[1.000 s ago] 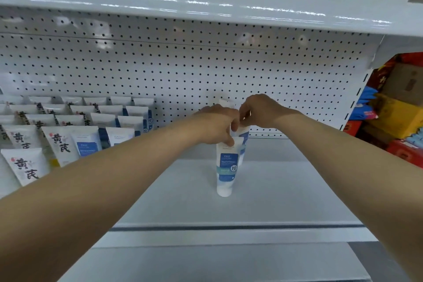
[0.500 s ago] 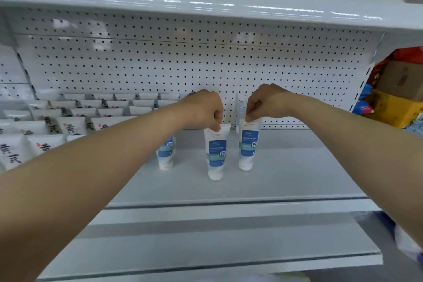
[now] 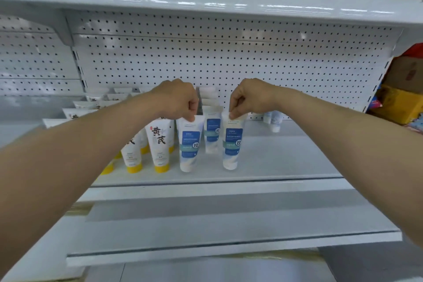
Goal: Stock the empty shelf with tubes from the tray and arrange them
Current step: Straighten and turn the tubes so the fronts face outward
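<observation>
white tubes pinched upright by both hands.

Pinching top seam of left blue-label tube with left hand, of right blue-label tube with right hand; both upright on shelf, yellow-capped tubes just beside.

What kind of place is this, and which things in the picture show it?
Probably a shop, at a retail display. The white metal shelf has a pegboard back, identical yellow-capped tubes and blue-label tubes stand in rows facing front, and boxed goods sit on the next unit at the right.
</observation>
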